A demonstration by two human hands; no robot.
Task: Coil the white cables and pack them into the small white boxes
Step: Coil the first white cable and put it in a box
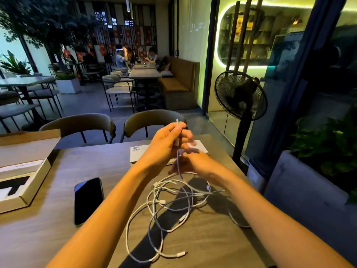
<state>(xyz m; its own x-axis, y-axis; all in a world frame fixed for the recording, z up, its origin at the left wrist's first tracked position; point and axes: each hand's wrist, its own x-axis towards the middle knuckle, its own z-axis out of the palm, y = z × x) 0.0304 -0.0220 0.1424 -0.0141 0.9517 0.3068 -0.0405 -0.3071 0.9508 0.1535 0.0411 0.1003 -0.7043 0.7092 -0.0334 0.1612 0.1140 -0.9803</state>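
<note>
While left hand (166, 144) pinches one cable end (177, 122) above the table (58, 238), blurred right hand (193, 163) grip unclear; white cables (170, 206) lie tangled, uncoiled; white box (139, 153) unpacked. Barely started.

Both arms out; left hand (164, 141) fingers curled, right hand (195, 165) blurred.

A dark phone (88, 200) lies face up on the wooden table (48, 219). At the table's left edge sits an open cardboard box (25, 171), its flap raised. Two chairs (81, 124) stand at the far side. A black fan (240, 95) stands to the right, beside a glass wall (270, 45). A planter (309, 182) sits right.
</note>
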